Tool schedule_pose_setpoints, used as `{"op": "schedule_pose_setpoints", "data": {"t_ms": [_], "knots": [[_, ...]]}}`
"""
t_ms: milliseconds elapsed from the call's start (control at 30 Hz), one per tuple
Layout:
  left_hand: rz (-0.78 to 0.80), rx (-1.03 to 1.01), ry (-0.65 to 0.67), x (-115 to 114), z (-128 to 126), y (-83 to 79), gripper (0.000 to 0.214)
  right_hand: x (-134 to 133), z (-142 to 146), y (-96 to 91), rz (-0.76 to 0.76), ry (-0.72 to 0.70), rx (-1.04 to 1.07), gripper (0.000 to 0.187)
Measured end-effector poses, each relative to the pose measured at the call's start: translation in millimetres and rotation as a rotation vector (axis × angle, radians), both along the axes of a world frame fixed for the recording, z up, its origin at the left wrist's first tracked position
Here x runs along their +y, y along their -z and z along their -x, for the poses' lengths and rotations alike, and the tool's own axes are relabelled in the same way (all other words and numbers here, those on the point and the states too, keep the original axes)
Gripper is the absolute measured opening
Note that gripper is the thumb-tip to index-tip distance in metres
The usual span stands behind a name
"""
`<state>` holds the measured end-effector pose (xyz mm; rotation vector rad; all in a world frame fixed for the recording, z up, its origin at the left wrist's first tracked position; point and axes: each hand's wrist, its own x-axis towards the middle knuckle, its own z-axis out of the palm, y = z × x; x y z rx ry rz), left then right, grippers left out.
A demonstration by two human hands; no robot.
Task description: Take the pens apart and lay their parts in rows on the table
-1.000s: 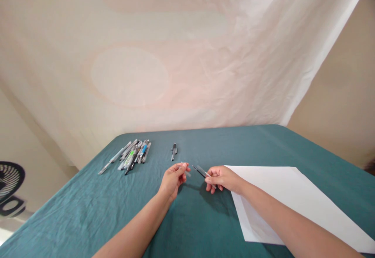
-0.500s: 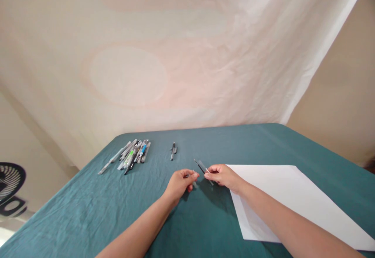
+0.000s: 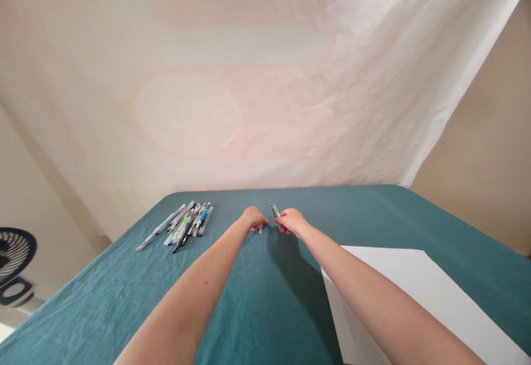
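In the head view, the right hand's (image 3: 291, 221) fingers grip a slim pen (image 3: 274, 209) above the bench (image 3: 249, 309), its long axis slanting, tip pointing away and slightly left. Nearby, the left hand's (image 3: 253, 217) fingers pinch a small clear piece (image 3: 260, 230).

- Pens (image 3: 202, 218): smooth plastic, some see-through.
- Tablecloth (image 3: 249, 298): matt cloth, wrinkly on the left.
- Paper (image 3: 415, 271): smooth, not shiny.
- Back sheet (image 3: 269, 121): crinkly, a bit shiny; cloth or plastic, can't tell.
- Fan (image 3: 16, 250): looks like dark plastic.
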<state>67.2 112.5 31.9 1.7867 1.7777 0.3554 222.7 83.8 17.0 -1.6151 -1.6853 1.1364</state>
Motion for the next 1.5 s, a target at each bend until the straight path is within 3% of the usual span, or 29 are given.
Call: {"op": "schedule_pose_setpoints", "data": {"t_ms": [100, 233, 400, 467, 767, 933, 1133, 1500], "knots": [[-0.043, 0.103, 0.004, 7.7, -5.9, 4.5, 0.016, 17.0, 10.4, 6.4, -0.019, 0.015, -0.110, 0.018], [-0.140, 0.190, 0.010, 11.8, -2.5, 14.3, 0.010, 19.2, 18.7, 15.7, -0.080, 0.042, -0.231, 0.014], [-0.270, 0.193, 0.004, 7.3, 10.5, 25.2, 0.048, 11.8, 21.7, 20.4, -0.215, 0.100, -0.353, 0.019], [-0.319, 0.179, 0.008, 3.3, 14.1, 28.1, 0.053, 9.1, 20.6, 20.7, -0.254, 0.122, -0.402, 0.025], [-0.519, 0.156, 0.084, -3.2, 7.3, 35.1, 0.018, -2.0, 12.5, 15.6, -0.298, 0.136, -0.584, 0.025], [-0.536, 0.174, 0.087, -5.4, 4.6, 38.7, 0.013, -1.7, 7.3, 13.6, -0.285, 0.169, -0.617, 0.031], [-0.547, 0.173, 0.083, -6.6, 4.5, 37.9, 0.013, -0.2, 4.6, 15.8, -0.281, 0.189, -0.610, 0.025], [-0.493, 0.155, 0.013, -5.6, 7.0, 37.2, 0.020, 3.1, 19.7, 20.3, -0.318, 0.066, -0.531, 0.027]]}}
